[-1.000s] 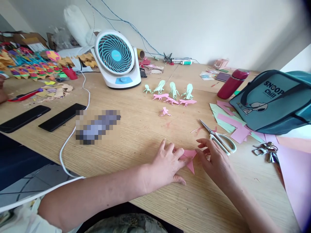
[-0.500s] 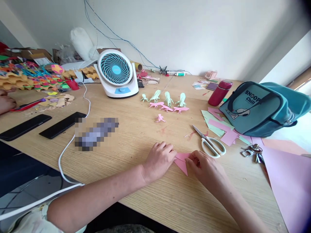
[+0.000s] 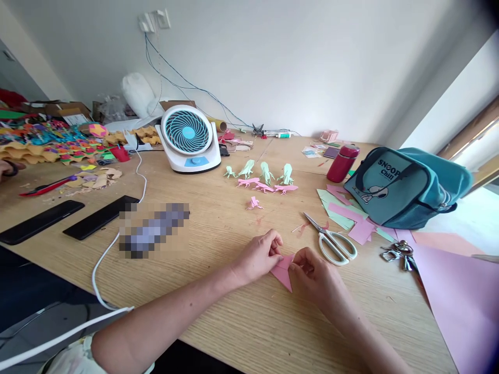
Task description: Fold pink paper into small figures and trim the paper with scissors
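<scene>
- Left hand (image 3: 260, 258): thumb touching folded pink paper (image 3: 283, 274); grip closure cannot be told.
- Right hand (image 3: 314, 271): grip pinching the paper's right side.
- Scissors (image 3: 332, 243): near right hand, on desk (image 3: 218, 324).

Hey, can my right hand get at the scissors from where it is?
Probably yes: the scissors lie just beyond the right hand, handles nearer, with nothing visible in between. It seems to be pinching the folded pink paper, though, so would likely need to let go first.
</scene>
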The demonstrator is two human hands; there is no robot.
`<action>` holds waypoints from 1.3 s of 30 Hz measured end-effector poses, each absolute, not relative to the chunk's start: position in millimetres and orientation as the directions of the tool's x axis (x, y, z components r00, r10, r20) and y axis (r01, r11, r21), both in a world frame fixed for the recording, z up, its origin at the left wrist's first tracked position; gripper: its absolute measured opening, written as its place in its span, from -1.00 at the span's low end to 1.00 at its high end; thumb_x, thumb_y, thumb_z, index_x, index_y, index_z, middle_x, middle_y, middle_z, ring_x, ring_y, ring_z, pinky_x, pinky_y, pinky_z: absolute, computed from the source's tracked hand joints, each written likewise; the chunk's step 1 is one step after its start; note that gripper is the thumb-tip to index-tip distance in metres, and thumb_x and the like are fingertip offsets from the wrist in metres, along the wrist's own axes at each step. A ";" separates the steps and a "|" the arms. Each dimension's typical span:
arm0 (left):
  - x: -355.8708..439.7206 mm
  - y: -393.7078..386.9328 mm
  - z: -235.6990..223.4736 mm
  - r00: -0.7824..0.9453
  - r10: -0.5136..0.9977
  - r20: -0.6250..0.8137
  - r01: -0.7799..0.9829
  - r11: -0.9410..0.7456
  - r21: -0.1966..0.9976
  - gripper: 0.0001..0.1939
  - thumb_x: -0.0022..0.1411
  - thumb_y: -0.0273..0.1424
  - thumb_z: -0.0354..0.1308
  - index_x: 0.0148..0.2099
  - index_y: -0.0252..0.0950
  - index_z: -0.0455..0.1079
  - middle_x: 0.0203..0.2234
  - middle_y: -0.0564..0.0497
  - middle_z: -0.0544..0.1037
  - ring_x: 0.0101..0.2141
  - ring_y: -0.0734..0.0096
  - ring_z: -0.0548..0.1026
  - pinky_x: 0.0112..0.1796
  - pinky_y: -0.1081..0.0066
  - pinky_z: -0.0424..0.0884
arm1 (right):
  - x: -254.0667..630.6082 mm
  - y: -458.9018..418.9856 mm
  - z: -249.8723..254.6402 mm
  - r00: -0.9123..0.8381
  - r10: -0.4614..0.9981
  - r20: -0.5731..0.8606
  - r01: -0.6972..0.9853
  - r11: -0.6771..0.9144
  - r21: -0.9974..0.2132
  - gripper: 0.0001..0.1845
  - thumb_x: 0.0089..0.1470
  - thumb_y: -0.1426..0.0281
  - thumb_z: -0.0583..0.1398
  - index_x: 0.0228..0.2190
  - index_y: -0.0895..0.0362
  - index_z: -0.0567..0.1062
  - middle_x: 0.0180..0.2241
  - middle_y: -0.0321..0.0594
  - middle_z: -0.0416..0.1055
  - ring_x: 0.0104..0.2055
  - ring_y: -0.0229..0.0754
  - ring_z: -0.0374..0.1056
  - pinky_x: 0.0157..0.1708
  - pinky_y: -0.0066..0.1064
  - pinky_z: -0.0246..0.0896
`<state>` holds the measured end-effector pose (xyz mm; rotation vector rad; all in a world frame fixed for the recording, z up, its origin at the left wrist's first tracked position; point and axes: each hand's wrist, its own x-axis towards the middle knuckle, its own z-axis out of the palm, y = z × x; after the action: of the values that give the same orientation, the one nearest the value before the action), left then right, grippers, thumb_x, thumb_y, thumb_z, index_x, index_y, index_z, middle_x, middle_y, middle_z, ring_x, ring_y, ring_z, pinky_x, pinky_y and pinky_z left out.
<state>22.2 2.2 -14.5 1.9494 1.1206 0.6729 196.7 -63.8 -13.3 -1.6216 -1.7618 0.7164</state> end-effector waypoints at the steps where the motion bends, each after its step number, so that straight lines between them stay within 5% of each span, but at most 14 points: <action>1: 21.8 2.4 -14.8 0.465 0.882 0.076 0.466 -0.317 0.826 -0.73 0.09 -0.57 0.26 -0.16 -0.27 0.33 -0.40 0.09 0.52 -0.38 0.44 0.50 -0.34 0.46 0.39 | 196.8 -63.5 -13.1 -0.039 0.995 0.090 0.637 0.094 -0.765 -0.88 0.13 0.32 0.10 -0.44 0.06 0.33 -0.55 -0.33 0.37 -0.52 -0.23 0.27 -0.53 -0.44 0.12; 10: 17.9 -1.9 -16.4 0.548 0.819 0.166 0.498 -0.480 0.722 -0.94 0.14 -0.50 0.26 -0.35 -0.32 0.43 -0.32 0.01 0.45 -0.25 0.38 0.46 -0.20 0.38 0.39 | 200.9 -58.8 -10.7 0.021 0.988 0.151 0.545 0.115 -0.831 -0.82 0.16 0.23 0.14 -0.33 0.09 0.38 -0.47 -0.29 0.39 -0.51 -0.24 0.26 -0.51 -0.41 0.17; 17: 16.9 -5.7 -7.1 0.430 0.861 0.274 0.240 -0.401 0.884 -0.84 0.17 -0.54 0.20 -0.36 -0.29 0.25 -0.22 0.00 0.49 -0.18 0.41 0.45 -0.19 0.44 0.38 | 199.7 -59.8 -9.4 0.015 0.997 0.074 0.407 0.062 -0.911 -0.67 0.16 0.13 0.17 -0.17 0.12 0.42 -0.33 -0.20 0.46 -0.46 -0.24 0.30 -0.48 -0.40 0.19; 22: 18.3 -9.7 -4.3 0.429 0.862 0.270 0.125 -0.353 0.927 -0.83 0.17 -0.49 0.24 -0.37 -0.31 0.28 -0.39 0.08 0.43 -0.34 0.50 0.40 -0.25 0.48 0.38 | 199.7 -58.8 -9.8 -0.113 0.993 0.019 0.395 0.062 -0.917 -0.66 0.15 0.09 0.18 -0.32 0.13 0.48 -0.42 -0.25 0.43 -0.40 -0.20 0.30 -0.45 -0.42 0.16; 27: 19.9 -13.6 -5.5 0.445 0.862 0.244 0.067 -0.304 0.950 -0.85 0.19 -0.42 0.25 -0.26 -0.31 0.32 -0.36 0.04 0.46 -0.33 0.49 0.43 -0.26 0.48 0.40 | 193.8 -59.1 -9.1 -0.097 0.994 0.046 0.271 0.071 -0.960 -0.65 0.11 0.08 0.22 -0.38 0.13 0.48 -0.42 -0.25 0.44 -0.39 -0.19 0.30 -0.41 -0.41 0.19; 30: 19.7 -15.2 -4.8 0.433 0.866 0.249 0.029 -0.290 0.957 -0.69 0.16 -0.41 0.29 -0.07 -0.29 0.31 -0.34 0.05 0.48 -0.30 0.46 0.47 -0.21 0.45 0.42 | 190.9 -59.5 -11.0 -0.071 0.996 0.049 0.150 0.059 -0.987 -0.65 0.08 0.09 0.26 -0.43 0.13 0.46 -0.47 -0.27 0.41 -0.42 -0.22 0.29 -0.42 -0.42 0.20; 39: 17.3 -15.1 -10.5 0.468 0.858 0.213 0.221 -0.347 0.911 -0.74 0.24 -0.24 0.24 -0.25 -0.36 0.53 -0.43 -0.01 0.53 -0.41 0.44 0.42 -0.38 0.47 0.33 | 191.0 -56.3 -18.5 -0.057 0.997 0.054 -0.051 0.051 -0.997 -0.60 0.03 0.02 0.31 -0.36 0.11 0.48 -0.37 -0.19 0.50 -0.29 -0.14 0.42 -0.21 -0.30 0.32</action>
<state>17.3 -15.1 -10.5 1.8296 0.9107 0.9024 191.0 -56.3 -18.5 -1.1062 -1.2393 1.2359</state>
